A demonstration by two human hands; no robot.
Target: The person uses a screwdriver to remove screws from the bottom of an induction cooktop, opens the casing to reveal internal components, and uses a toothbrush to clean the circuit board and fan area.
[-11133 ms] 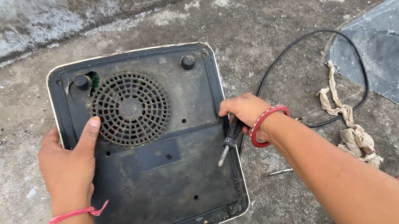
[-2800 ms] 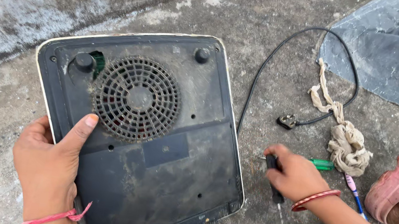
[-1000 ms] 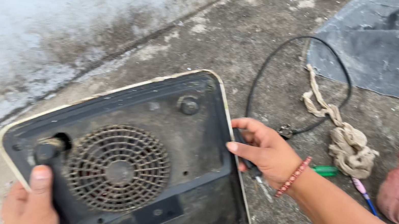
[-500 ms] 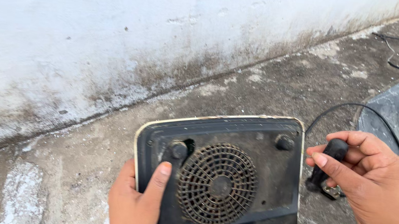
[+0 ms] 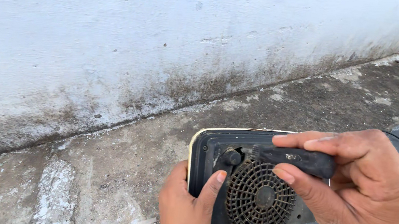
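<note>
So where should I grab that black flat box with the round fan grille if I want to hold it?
Probably by the cream-edged left rim of the appliance, coming from the left, as the left hand does: fingers wrap under, thumb on top. The grille looks too fragile, and the right hand with the screwdriver crowds the other side.

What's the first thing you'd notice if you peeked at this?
The big right hand at the lower right, gripping a black tool handle sideways. Just under it sits a dark cooker base with a round fan grille, steadied by the left hand at its left edge. Behind them rises a stained white wall.
</note>
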